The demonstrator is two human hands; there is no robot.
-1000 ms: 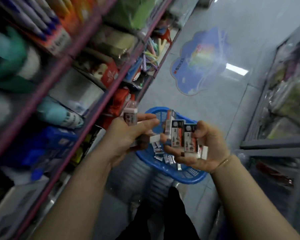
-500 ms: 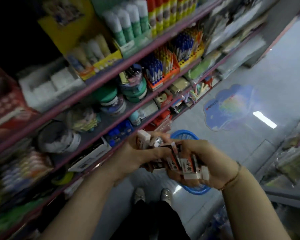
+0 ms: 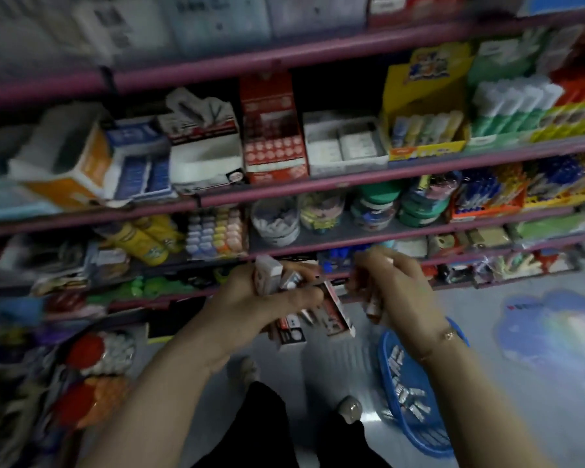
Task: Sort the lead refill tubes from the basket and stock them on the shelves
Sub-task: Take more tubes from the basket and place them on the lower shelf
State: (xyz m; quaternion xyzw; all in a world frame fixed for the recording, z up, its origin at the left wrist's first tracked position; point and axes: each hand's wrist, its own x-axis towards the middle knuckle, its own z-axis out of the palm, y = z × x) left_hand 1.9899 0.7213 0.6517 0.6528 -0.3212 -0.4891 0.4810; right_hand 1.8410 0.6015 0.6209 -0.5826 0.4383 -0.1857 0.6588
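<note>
Pink metal shelves [image 3: 318, 187] run across the whole background, their rounded front rails holding rows of cardboard display boxes, round plastic tubs with green lids and blurred packs of pens. Below them lies a smooth, glossy pale floor [image 3: 527, 393] that reflects the ceiling light, with a cloud-shaped blue sticker on it at the right.

In front of the lower rails the left hand [image 3: 250, 305] grips a fanned bundle of lead refill tubes [image 3: 331, 312], flat little rectangular cases in white and red with printed labels; the fingers are curled around the bundle and the thumb lies over its top. More cases stick out above and below that fist (the edges are blurred, so a count is not possible). Just beside it, the right hand [image 3: 392, 285] has its fingers bent around a few more slim cases, which hang down from the palm. A thin gold bracelet sits on that wrist.

On the floor under the right forearm stands a blue plastic basket [image 3: 416, 430] with slotted walls, and a scatter of small pale cases lies in it.
</note>
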